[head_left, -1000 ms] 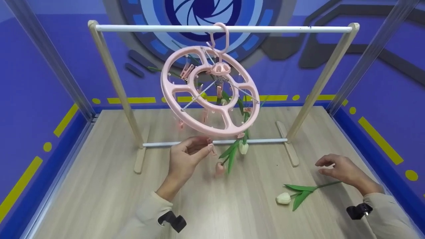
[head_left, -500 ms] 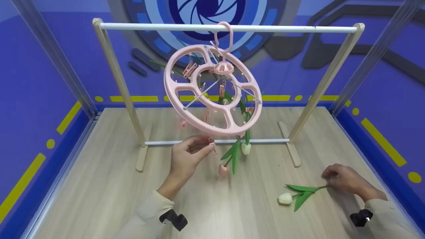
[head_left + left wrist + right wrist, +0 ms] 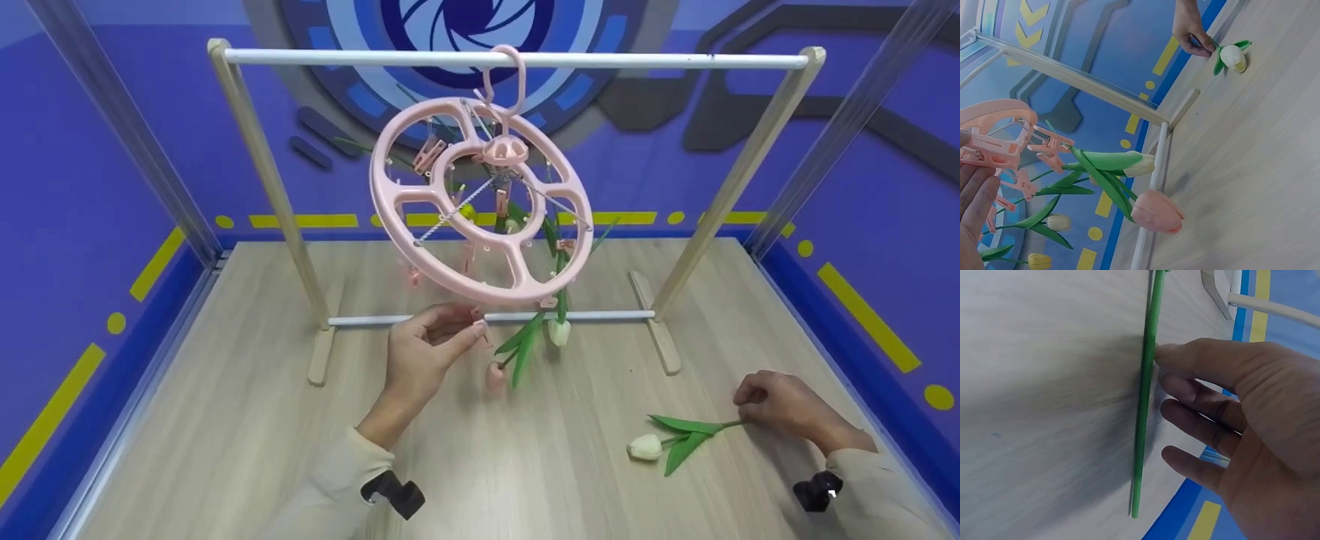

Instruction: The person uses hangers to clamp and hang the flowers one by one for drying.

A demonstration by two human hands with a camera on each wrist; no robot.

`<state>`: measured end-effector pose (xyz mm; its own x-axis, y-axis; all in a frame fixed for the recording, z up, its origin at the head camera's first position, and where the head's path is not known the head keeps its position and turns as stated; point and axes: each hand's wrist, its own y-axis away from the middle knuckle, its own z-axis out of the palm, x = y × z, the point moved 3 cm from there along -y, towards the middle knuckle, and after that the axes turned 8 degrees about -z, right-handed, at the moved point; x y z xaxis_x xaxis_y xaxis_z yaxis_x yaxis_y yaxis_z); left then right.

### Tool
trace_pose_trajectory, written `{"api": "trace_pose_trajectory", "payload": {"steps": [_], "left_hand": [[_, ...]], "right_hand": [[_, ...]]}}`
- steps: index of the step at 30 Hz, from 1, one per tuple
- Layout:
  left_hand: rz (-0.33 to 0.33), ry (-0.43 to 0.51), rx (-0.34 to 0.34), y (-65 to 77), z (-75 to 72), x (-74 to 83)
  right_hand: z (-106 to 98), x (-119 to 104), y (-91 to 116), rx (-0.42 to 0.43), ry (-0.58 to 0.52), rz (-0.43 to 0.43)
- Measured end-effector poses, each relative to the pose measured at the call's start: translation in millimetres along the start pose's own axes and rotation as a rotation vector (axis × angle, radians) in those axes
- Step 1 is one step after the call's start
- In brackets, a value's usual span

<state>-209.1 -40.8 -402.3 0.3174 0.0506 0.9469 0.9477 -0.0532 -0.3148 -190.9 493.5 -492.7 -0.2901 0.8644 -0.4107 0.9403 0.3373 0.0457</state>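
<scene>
My left hand (image 3: 420, 352) pinches a pink clothespin (image 3: 991, 146) under the near rim of the round pink drying hanger (image 3: 405, 259). Beside it a pink tulip (image 3: 1157, 211) and a white tulip (image 3: 559, 332) hang head down from other clothespins. On the table at right lies another white tulip (image 3: 645, 448), its leaves spread. My right hand (image 3: 787, 411) is low at that flower's stem (image 3: 1143, 399). In the right wrist view the thumb tip sits right at the stem, and the loosely bent fingers stop just beside it, none wrapped round it.
A wooden stand (image 3: 259, 165) with a white top bar (image 3: 645, 60) carries the hanger by its hook. Its lower white bar (image 3: 600, 318) runs behind my left hand. More clipped tulips, including a yellow tulip (image 3: 1040, 261), hang farther back. Blue patterned walls (image 3: 847, 187) enclose the table (image 3: 225, 450).
My right hand has come down from above the stem and drawn its fingers in to it. The hanging pink tulip swings slightly. The left hand keeps its hold on the clothespin.
</scene>
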Motion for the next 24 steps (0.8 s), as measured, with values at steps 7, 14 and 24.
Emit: {"api": "trace_pose_trajectory", "payload": {"steps": [7, 14, 24], "left_hand": [[-0.007, 0.005, 0.000, 0.4, 0.7, -0.7], [0.002, 0.011, 0.003, -1.2, 1.1, 1.0], [-0.014, 0.010, 0.007, 0.3, 0.6, -0.4]], "right_hand": [[-2.1, 6.2, 7.1, -0.043, -0.030, 0.016], [-4.7, 5.3, 6.5, -0.025, 0.020, -0.061], [-1.5, 0.3, 6.7, -0.068, -0.056, -0.062]]}}
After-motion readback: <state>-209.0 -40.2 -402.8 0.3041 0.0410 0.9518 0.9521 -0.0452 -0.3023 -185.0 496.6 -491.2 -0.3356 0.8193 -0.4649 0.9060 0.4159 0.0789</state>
